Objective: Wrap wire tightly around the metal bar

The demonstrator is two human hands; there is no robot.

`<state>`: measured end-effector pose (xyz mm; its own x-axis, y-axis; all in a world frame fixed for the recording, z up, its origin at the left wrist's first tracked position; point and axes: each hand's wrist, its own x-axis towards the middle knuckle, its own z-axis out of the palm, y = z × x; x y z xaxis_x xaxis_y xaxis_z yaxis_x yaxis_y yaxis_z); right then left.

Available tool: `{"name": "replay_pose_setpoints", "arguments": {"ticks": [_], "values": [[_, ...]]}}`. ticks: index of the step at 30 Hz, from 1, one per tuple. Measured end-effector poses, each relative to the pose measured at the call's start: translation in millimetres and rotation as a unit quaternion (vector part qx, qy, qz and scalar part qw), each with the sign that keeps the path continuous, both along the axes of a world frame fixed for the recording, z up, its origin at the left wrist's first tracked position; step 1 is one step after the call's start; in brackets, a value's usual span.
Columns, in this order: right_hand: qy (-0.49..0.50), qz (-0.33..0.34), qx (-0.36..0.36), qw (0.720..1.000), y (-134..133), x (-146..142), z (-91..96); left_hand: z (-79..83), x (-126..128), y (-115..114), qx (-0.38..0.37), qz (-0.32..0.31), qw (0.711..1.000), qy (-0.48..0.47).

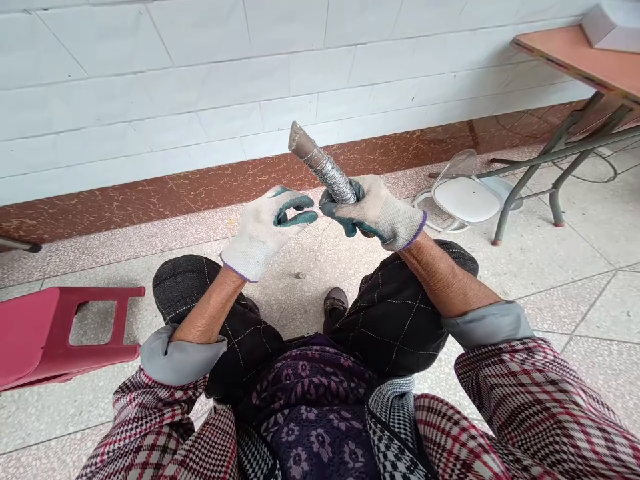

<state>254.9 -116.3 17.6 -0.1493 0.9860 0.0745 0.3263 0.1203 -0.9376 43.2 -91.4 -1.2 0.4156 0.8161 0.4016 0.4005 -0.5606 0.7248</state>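
My right hand (375, 207), in a white knit glove with green-coated fingers, is wrapped round the lower part of a wire-wound stick (328, 172). Shiny silver wire circles the stick in close turns, and its brownish bare end tilts up to the left. To the left of it, my left hand (273, 223) wears a matching glove. Its thumb and forefinger curl toward each other in a pinch, a short way from my right fingertips. Whatever thin thing may be between those tips is too small to make out. Both hands are above and in front of my knees.
A red plastic stool (55, 333) stands at the left. On the right are a white-seated small chair (467, 199) and an orange-topped table (580, 57) with metal legs, bearing a white box (613, 27). A tiled wall (200, 87) rises ahead. A small bit (300, 275) lies on the floor.
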Motion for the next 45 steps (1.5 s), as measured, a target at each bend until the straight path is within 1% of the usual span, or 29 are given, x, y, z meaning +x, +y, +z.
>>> {"name": "replay_pose_setpoints", "arguments": {"ticks": [2, 3, 5, 6, 7, 8, 10, 11, 12, 13, 14, 15, 18, 20, 22, 24, 28, 31, 33, 37, 41, 43, 45], "values": [[0.007, 0.009, 0.005, 1.000, 1, 1, -2.0, 1.4, 1, -3, 0.003, 0.001, 1.000, 0.016], [0.013, 0.016, 0.007, 1.000, 1, 1, -3.1, 1.4, 2, -4, -0.001, 0.005, 1.000, 0.009], [0.028, 0.025, 0.014, 0.999, 2, 2, -5.2, 0.1, 5, -4, -0.048, 0.023, 0.997, -0.054], [0.034, 0.025, 0.020, 0.999, 2, 2, -5.8, -1.0, 7, -3, -0.096, 0.031, 0.989, -0.108], [0.036, 0.024, 0.027, 0.999, 1, 2, -6.0, -2.2, 10, -1, -0.157, 0.035, 0.972, -0.170], [0.035, 0.020, 0.033, 0.999, 1, 2, -5.9, -3.4, 13, 0, -0.224, 0.031, 0.946, -0.230], [0.028, 0.014, 0.033, 0.999, -1, 1, -5.0, -5.4, 18, 1, -0.342, 0.004, 0.882, -0.325], [0.024, 0.013, 0.028, 0.999, -1, 1, -4.3, -6.3, 20, 2, -0.381, -0.010, 0.854, -0.355], [0.023, 0.012, 0.023, 0.999, -2, 1, -3.6, -7.1, 21, 2, -0.404, -0.020, 0.835, -0.373], [0.024, 0.013, 0.019, 0.999, -3, 1, -2.9, -7.8, 22, 1, -0.412, -0.022, 0.827, -0.382], [0.027, 0.014, 0.016, 0.999, -3, 1, -2.3, -8.6, 21, 0, -0.403, -0.016, 0.831, -0.383], [0.031, 0.016, 0.012, 0.999, -3, 1, -1.8, -9.3, 20, -1, -0.379, -0.005, 0.845, -0.376], [0.038, 0.014, -0.012, 0.999, -3, 3, -0.8, -10.4, 8, -3, -0.265, 0.029, 0.906, -0.330], [0.037, 0.012, -0.027, 0.999, -3, 3, -0.4, -9.0, -3, -4, -0.211, 0.039, 0.932, -0.292], [0.032, 0.013, -0.026, 0.999, -3, 1, 0.1, -5.5, -12, -5, -0.196, 0.036, 0.947, -0.251], [0.028, 0.017, -0.022, 0.999, -3, 0, 1.1, -0.6, -17, -6, -0.203, 0.029, 0.957, -0.207], [0.023, 0.024, -0.045, 0.998, -6, -1, 4.8, 8.3, -14, -8, -0.200, 0.027, 0.967, -0.154], [0.016, 0.011, -0.058, 0.998, -7, -1, 7.6, 11.9, -10, -4, -0.199, 0.026, 0.967, -0.158], [0.004, 0.006, -0.055, 0.998, -8, -2, 8.5, 13.1, -10, 0, -0.226, 0.015, 0.962, -0.155], [-0.010, 0.020, -0.042, 0.999, -7, -2, 7.7, 12.2, -14, 7, -0.281, -0.034, 0.949, -0.138], [0.000, 0.019, -0.052, 0.998, -7, -1, 7.0, 8.4, -18, 8, -0.283, -0.068, 0.941, -0.174], [-0.002, 0.016, -0.046, 0.999, -7, 0, 6.1, 7.7, -19, 7, -0.283, -0.069, 0.940, -0.180], [-0.010, 0.019, -0.032, 0.999, -6, 1, 4.1, 8.7, -18, 8, -0.278, -0.056, 0.944, -0.167]]}}
